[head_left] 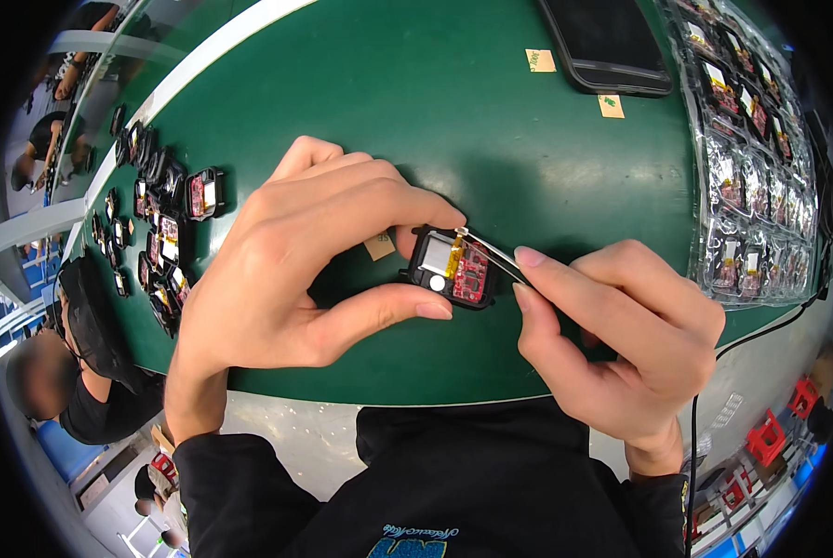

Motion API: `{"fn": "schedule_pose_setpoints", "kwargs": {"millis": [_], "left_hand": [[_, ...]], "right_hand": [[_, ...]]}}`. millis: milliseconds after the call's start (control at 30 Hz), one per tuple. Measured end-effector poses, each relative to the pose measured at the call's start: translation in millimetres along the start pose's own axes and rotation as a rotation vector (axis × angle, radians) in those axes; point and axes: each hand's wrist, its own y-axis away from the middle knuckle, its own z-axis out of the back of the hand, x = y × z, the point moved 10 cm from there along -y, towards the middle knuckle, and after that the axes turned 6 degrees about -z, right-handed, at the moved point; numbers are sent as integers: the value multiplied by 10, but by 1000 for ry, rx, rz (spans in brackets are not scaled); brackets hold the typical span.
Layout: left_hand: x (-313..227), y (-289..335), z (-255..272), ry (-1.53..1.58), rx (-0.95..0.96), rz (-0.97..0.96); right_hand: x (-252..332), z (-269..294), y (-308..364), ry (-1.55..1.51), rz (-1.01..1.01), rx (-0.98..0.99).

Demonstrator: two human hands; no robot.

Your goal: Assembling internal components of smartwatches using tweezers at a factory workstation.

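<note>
Smooth, dark-green worktop (388, 107) spreads beneath both hands, above a pale floor. Just over it, near the middle of the view, sits a small black plastic housing (451, 270), open-faced and tilted, showing a silver rectangular cell (436, 256), a strip of yellow tape (454, 257), a red circuit board (472, 275) and a round white dot (438, 283). The left hand (291, 251) grasps the housing at its left side, thumb below and index finger along the top edge. The right hand (612, 325) pinches slim metal tweezers (498, 256), their tips at the housing's upper edge beside the left index fingertip; whether they grip anything is too small to tell. A tan paper label (379, 246) lies behind the left hand. Further left stands a loose cluster of similar black housings (165, 246). At the far side rests a black, dark-screened rectangular device (612, 46), with two tan stickers near it. To the right, a clear plastic compartmented tray (714, 223) holds more red-boarded units. Beyond the left edge sits a person in black (109, 409).
</note>
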Motion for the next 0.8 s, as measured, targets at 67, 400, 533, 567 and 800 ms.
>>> {"fn": "schedule_pose_setpoints", "kwargs": {"millis": [67,400,533,567,800], "left_hand": [[6,-2,-4,-3,8,-11],[97,33,5,123,74,-101],[80,6,-1,127,89,-105],[69,1,-2,123,92,-109],[43,-9,-3,96,67,-104]], "right_hand": [[20,-6,3,24,19,-4],[-80,-52,-57,-95,-130,116],[-84,-35,-58,-93,-140,138],[-83,-44,-57,-90,-134,146],[-96,-79,-60,-116,-113,137]]}}
